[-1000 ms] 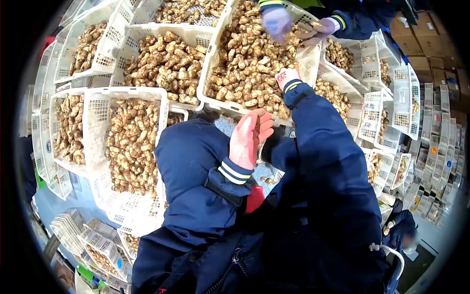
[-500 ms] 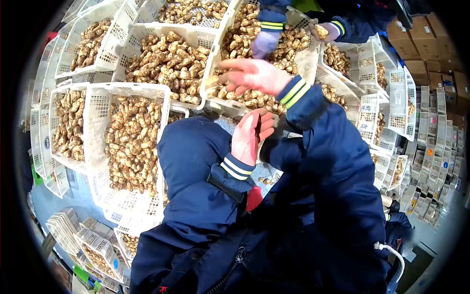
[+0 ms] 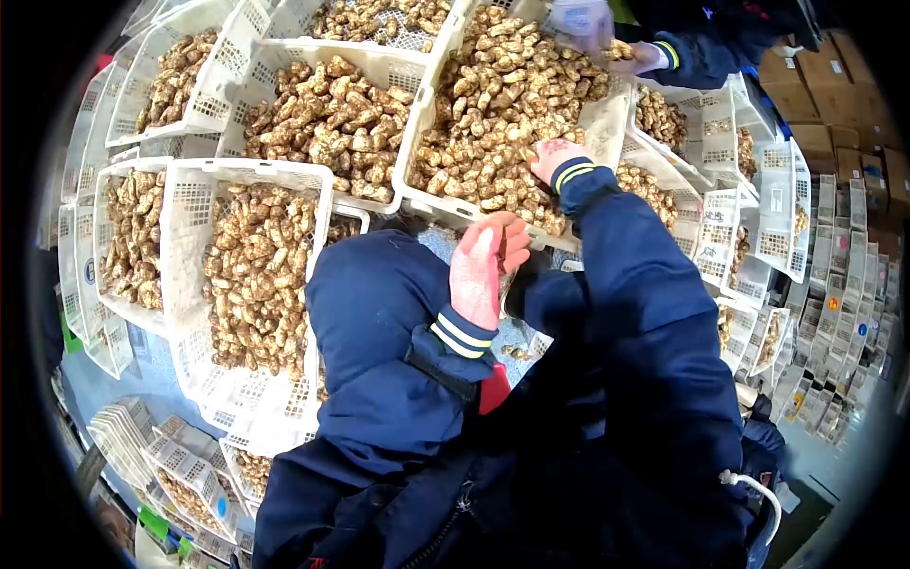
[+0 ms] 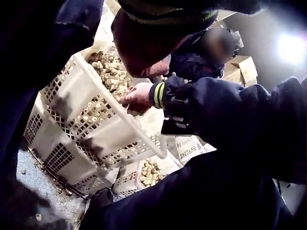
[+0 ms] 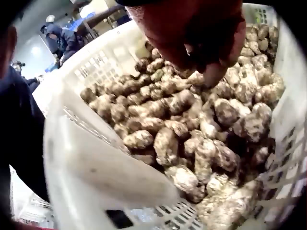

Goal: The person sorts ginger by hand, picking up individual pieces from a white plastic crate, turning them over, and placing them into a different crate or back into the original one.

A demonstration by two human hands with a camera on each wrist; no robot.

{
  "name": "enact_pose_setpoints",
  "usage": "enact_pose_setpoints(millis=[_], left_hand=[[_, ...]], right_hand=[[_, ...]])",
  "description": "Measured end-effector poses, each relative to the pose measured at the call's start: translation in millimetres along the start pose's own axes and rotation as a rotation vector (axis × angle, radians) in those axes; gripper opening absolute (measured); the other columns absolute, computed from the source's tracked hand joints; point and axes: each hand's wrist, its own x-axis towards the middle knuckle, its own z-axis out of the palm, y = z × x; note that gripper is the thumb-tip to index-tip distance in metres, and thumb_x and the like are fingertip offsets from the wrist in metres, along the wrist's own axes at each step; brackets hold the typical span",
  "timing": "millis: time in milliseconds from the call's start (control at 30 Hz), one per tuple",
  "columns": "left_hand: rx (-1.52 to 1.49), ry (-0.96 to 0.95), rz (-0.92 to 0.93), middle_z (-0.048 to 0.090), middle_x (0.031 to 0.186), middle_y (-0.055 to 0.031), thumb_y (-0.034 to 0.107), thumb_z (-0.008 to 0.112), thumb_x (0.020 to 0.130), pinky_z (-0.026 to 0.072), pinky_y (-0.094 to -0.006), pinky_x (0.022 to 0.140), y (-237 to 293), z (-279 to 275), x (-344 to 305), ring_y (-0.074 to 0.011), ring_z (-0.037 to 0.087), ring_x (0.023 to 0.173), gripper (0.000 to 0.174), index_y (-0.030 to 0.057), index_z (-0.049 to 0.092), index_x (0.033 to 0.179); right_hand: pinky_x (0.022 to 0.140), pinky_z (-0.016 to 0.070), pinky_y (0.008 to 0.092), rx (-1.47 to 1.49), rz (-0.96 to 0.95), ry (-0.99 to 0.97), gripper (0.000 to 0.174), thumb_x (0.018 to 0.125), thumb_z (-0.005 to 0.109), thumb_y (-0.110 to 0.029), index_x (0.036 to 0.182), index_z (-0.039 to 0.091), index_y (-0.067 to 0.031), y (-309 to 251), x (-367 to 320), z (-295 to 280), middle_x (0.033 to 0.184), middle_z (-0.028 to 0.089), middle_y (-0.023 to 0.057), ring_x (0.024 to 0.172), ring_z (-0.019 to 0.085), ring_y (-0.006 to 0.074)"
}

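A large white crate (image 3: 422,152) holds a pile of knobby brown-and-white tubers (image 3: 493,104). My right hand (image 3: 559,159), in a pink glove, reaches over the crate's near right part. In the right wrist view, the fingers of that right hand (image 5: 192,28) bend down onto the tubers (image 5: 168,143); I cannot tell whether they grip one. My left hand (image 3: 485,266), also gloved in pink, stays in front of the crate's near edge, fingers loosely bent and holding nothing. Across the crate, another person's gloved hand (image 3: 583,19) works over the pile, blurred.
A crate of tubers (image 3: 327,123) adjoins on the left, with another (image 3: 256,275) nearer me. More filled crates (image 3: 744,228) stand at right. Stacked crates (image 3: 844,303) and cardboard boxes (image 3: 815,90) line the far right. Loose bits lie on the blue floor (image 4: 48,191).
My right hand swung left over the crate's near side half a second ago, a blurred tuber by its fingertips, and is now back at the right of the pile. My left hand stays put.
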Motion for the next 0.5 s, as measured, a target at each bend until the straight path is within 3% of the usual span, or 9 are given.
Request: enact_pose_setpoints(millis=[67, 133, 233, 267, 333, 433, 500], left_hand=[[0.024, -0.010, 0.043, 0.057, 0.101, -0.0128, 0.025, 0.050, 0.087, 0.0456, -0.0304, 0.076, 0.3, -1.5, 1.7, -0.0194, 0.057, 0.087, 0.034, 0.0007, 0.049, 0.111], [0.078, 0.016, 0.060, 0.056, 0.102, -0.0121, 0.025, 0.051, 0.087, 0.0452, -0.0299, 0.076, 0.7, 1.2, 2.8, -0.0192, 0.056, 0.088, 0.036, 0.0016, 0.048, 0.114], [0.138, 0.004, 0.114, 0.055, 0.105, -0.0090, 0.028, 0.055, 0.085, 0.0442, -0.0282, 0.077, -0.2, 5.2, 3.8, -0.0154, 0.054, 0.090, 0.044, 0.0015, 0.044, 0.119], [0.099, -0.048, 0.147, 0.054, 0.105, -0.0076, 0.026, 0.054, 0.086, 0.0438, -0.0273, 0.078, -1.6, 6.6, 5.3, -0.0138, 0.053, 0.091, 0.043, 0.0015, 0.043, 0.120], [0.146, -0.127, 0.278, 0.055, 0.103, -0.0068, 0.025, 0.053, 0.087, 0.0440, -0.0264, 0.077, -1.1, 10.2, 4.0, -0.0137, 0.054, 0.090, 0.039, 0.0009, 0.045, 0.117], [0.144, -0.131, 0.257, 0.056, 0.101, -0.0062, 0.025, 0.053, 0.087, 0.0447, -0.0262, 0.076, -4.5, -4.9, 11.9, -0.0144, 0.055, 0.089, 0.037, -0.0001, 0.047, 0.113], [0.124, -0.079, 0.261, 0.056, 0.099, -0.0064, 0.024, 0.053, 0.087, 0.0451, -0.0260, 0.074, -0.1, 3.9, 7.5, -0.0144, 0.056, 0.086, 0.035, -0.0005, 0.047, 0.111]], right_hand=[[0.079, 0.0430, 0.0382, 0.228, -0.017, 0.162, 0.034, 0.082, 0.045, -0.036, 0.094, 0.057, -0.0067, 9.2, -18.5, -7.8, 0.091, 0.061, 0.0158, 0.090, 0.056, 0.0300], [0.072, 0.0458, 0.0382, 0.442, -0.121, 0.290, 0.031, 0.080, 0.049, -0.035, 0.091, 0.058, -0.0079, 2.0, -56.8, -36.6, 0.088, 0.062, 0.0144, 0.084, 0.058, 0.0283], [0.061, 0.0451, 0.0384, 0.501, -0.161, 0.311, 0.026, 0.079, 0.052, -0.031, 0.088, 0.055, -0.0073, -22.6, -113.4, -63.6, 0.078, 0.059, 0.0123, 0.076, 0.058, 0.0290], [0.060, 0.0451, 0.0381, 0.531, -0.260, 0.481, 0.024, 0.078, 0.053, -0.029, 0.085, 0.054, -0.0064, -32.0, -124.8, -58.6, 0.078, 0.058, 0.0119, 0.074, 0.058, 0.0288], [0.059, 0.0456, 0.0367, 0.487, -0.342, 0.619, 0.023, 0.075, 0.055, -0.027, 0.088, 0.054, -0.0072, -49.0, -144.9, -60.6, 0.080, 0.058, 0.0106, 0.073, 0.058, 0.0269], [0.061, 0.0472, 0.0339, 0.377, -0.437, 0.662, 0.033, 0.073, 0.058, -0.026, 0.103, 0.054, -0.0114, -56.7, -152.1, -60.4, 0.082, 0.059, 0.0073, 0.074, 0.059, 0.0243], [0.063, 0.0467, 0.0330, 0.551, -0.417, 0.616, 0.029, 0.074, 0.058, -0.026, 0.099, 0.057, -0.0110, -50.5, -158.0, -68.5, 0.084, 0.061, 0.0072, 0.077, 0.059, 0.0243]])
